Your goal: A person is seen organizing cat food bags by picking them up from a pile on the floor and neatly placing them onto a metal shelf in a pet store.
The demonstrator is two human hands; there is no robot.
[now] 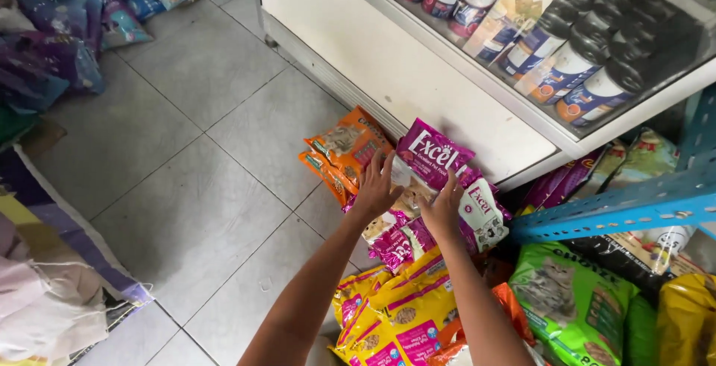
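Both my hands reach down to a magenta pet food pouch [431, 155] that leans against the base of a white glass-front counter [388, 60]. My left hand [375, 185] grips its left edge. The pouch's right lower side is held by my right hand [445, 205]. Orange pouches [344, 146] lean just to the left of it. More magenta and white pouches [483, 213] lie right of and under my hands. Yellow pouches [406, 310] are stacked on the floor below my forearms.
Dark cans [578, 56] fill the counter shelf behind glass. A blue metal rack beam [619, 205] crosses the right side, with a green pet food bag [570, 299] beneath. Blue and purple bags [67, 15] lie at the top left on the grey tiled floor [186, 187]. Sacks [45, 284] sit at the left.
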